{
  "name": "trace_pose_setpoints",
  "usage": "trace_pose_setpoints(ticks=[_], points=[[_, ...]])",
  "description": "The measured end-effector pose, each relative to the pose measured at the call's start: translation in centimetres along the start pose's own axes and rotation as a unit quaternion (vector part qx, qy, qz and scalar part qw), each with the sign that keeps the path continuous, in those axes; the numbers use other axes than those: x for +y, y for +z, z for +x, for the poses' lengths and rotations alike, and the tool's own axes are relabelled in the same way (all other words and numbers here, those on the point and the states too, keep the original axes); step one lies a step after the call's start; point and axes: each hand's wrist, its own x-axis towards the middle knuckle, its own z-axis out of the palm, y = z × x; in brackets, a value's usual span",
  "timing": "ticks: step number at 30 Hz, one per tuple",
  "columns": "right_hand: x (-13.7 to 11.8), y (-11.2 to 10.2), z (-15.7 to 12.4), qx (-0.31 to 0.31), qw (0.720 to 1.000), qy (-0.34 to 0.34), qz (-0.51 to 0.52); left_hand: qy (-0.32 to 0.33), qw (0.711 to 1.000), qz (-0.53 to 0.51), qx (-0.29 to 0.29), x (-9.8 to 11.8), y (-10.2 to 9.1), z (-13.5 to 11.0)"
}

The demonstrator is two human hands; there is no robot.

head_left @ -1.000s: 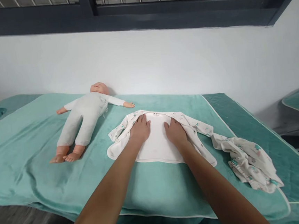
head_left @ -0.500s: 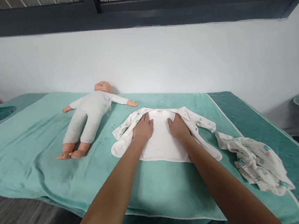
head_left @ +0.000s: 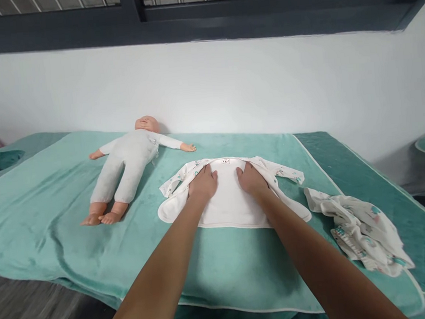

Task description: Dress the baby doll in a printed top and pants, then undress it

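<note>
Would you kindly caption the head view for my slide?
Left hand and right hand touch an opened jacket; a doll lies nearby.

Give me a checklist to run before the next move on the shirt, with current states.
1. Patterned baby shirt opened out, plain inner side up: ok.
2. Left hand and right hand both on the shirt: ok.
3. Firm finger grip: cannot tell; the fingers are partly hidden.
4. Sleeves out, one to each side: ok.
5. Doll lying apart from the shirt: ok.
6. Second patterned garment laid flat: not ok; it is bunched up to the right of the shirt.
</note>
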Motion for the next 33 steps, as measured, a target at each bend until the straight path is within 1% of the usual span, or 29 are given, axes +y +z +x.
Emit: trace_pose_setpoints(ticks=[5,10,12,16,23,30,33], points=[[-0.5,-0.2,-0.1,0.025,1.0,0.01,0.003,-0.009,1.0,0.006,0.024,0.1,0.0,-0.2],[-0.5,-0.2,-0.1,0.063,0.998,-0.001,0.011,-0.018,0.999,0.005,0.035,0.2,-0.3,-0.2],[-0.5,-0.2,0.1,0.054,0.998,0.001,0.012,-0.02,0.999,0.003,0.029,0.2,-0.3,-0.1],[-0.4,0.0,0.5,0.019,1.0,0.007,0.014,-0.025,1.0,0.006,0.009,0.3,-0.4,0.3],[-0.5,0.0,0.5,0.012,1.0,0.004,0.006,-0.032,0.999,0.013,0.006,0.6,-0.3,0.7],[-0.7,-0.6,-0.1,0.063,0.998,-0.003,-0.004,-0.005,0.999,0.047,0.028,0.9,-0.5,1.9],[-0.5,-1.1,0.6,0.06,0.998,-0.006,-0.019,0.024,0.997,0.064,0.026,0.9,-0.9,2.6]])
